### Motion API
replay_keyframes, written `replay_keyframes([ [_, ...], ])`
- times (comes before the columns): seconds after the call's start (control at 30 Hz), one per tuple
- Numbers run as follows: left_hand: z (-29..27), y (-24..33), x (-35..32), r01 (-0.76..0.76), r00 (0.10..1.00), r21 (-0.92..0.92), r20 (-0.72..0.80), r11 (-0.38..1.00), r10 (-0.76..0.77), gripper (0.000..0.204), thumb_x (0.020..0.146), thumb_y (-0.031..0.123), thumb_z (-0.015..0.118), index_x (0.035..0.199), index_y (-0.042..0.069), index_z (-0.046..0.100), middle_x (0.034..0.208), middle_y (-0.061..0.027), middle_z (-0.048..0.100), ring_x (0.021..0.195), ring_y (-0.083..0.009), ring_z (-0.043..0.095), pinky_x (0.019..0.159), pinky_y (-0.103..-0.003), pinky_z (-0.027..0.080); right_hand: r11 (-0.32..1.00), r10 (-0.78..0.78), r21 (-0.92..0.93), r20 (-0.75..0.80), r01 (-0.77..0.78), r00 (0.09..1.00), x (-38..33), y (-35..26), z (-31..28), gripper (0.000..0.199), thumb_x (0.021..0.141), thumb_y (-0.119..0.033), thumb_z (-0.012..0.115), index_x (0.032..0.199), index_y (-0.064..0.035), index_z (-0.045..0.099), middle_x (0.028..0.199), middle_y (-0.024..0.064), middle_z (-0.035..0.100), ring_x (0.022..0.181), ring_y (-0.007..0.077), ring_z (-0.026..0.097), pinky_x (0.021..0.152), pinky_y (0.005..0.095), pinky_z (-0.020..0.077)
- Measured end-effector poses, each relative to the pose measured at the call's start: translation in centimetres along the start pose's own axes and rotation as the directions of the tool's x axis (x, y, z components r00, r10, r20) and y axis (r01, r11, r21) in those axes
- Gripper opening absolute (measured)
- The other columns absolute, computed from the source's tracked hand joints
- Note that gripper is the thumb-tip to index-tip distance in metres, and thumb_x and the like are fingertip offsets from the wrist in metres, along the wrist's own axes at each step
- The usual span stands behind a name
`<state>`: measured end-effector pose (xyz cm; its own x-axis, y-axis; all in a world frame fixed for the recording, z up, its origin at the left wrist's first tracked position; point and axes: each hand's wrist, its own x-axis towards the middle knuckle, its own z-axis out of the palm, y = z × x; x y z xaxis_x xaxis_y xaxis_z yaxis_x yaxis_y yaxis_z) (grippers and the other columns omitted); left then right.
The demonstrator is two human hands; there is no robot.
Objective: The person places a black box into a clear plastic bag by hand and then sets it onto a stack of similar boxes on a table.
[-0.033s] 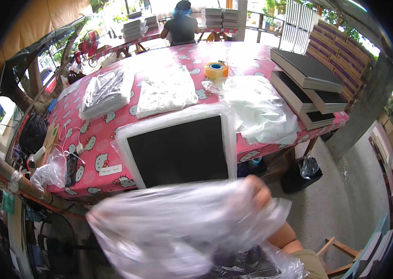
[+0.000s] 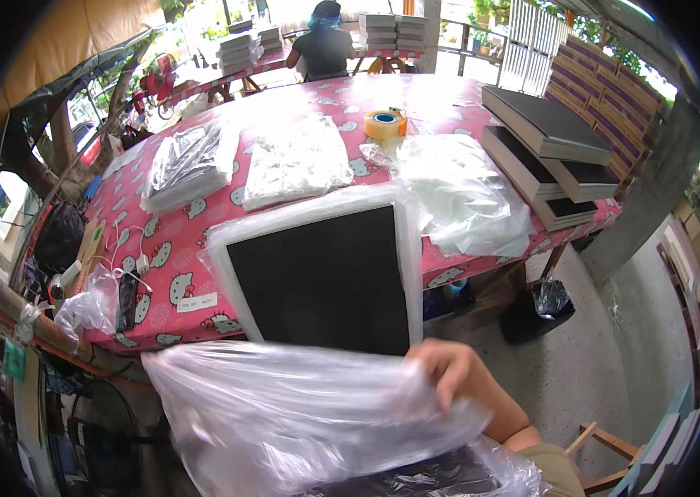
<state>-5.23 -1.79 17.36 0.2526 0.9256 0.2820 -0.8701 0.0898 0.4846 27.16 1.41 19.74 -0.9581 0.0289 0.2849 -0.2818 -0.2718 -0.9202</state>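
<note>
A clear plastic bag (image 2: 300,406) is stretched between my hands, above my lap. My right hand (image 2: 448,371) grips its right end with curled fingers. My left hand (image 2: 159,358) is mostly hidden by the film at the bag's far left corner, where the plastic is drawn tight. Just beyond the bag, a flat black rectangular thing (image 2: 321,277) with a wide whitish plastic border lies tilted at the table's near edge. Below the bag, a black thing in clear shiny plastic (image 2: 424,479) rests on my lap, partly covered.
The pink patterned table (image 2: 201,273) bears plastic-wrapped stacks (image 2: 188,170), white plastic packets (image 2: 299,166), loose plastic sheets (image 2: 466,195) and a tape roll (image 2: 385,124). Thick black-covered books (image 2: 549,128) are piled right. A black bin (image 2: 536,315) stands below. Another person (image 2: 323,50) sits at the back.
My right hand has come down and slightly left, its fingers now showing more clearly. The bag's upper edge has dropped and pulled straighter, uncovering more of the black rectangle.
</note>
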Motion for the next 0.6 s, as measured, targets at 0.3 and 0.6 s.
replay_keyframes([
  [0.3, 1.9, -0.5, 3.3, -0.038, 0.970, 0.578, -0.176, 0.815, 0.170, 0.069, 0.060, 0.005, 0.054, 0.124, -0.006, 0.033, 0.104, -0.0114, 0.054, 0.085, -0.0131, 0.054, 0.070, -0.022, 0.044, 0.787, -0.461, -0.605, -0.707, -0.120, 0.536, -4.4, -5.8, -1.4, 0.018, 0.073, -0.012, 0.058, 0.084, 0.0018, 0.058, 0.067, 0.0047, 0.054, 0.055, 0.0141, 0.046, 0.050, 0.0257, 0.0384],
  [0.6, -2.7, 1.4, 14.3, -0.067, 0.932, 0.938, 0.181, -0.340, 0.315, 0.046, 0.071, 0.006, 0.054, 0.116, 0.006, 0.050, 0.089, -0.0099, 0.059, 0.074, -0.0136, 0.056, 0.068, -0.025, 0.044, 0.012, -0.699, -0.427, -0.650, -0.904, 0.298, -2.1, -4.7, -11.1, 0.045, 0.068, -0.008, 0.057, 0.112, -0.0061, 0.052, 0.076, 0.0163, 0.059, 0.055, 0.0247, 0.053, 0.062, 0.0315, 0.0430],
])
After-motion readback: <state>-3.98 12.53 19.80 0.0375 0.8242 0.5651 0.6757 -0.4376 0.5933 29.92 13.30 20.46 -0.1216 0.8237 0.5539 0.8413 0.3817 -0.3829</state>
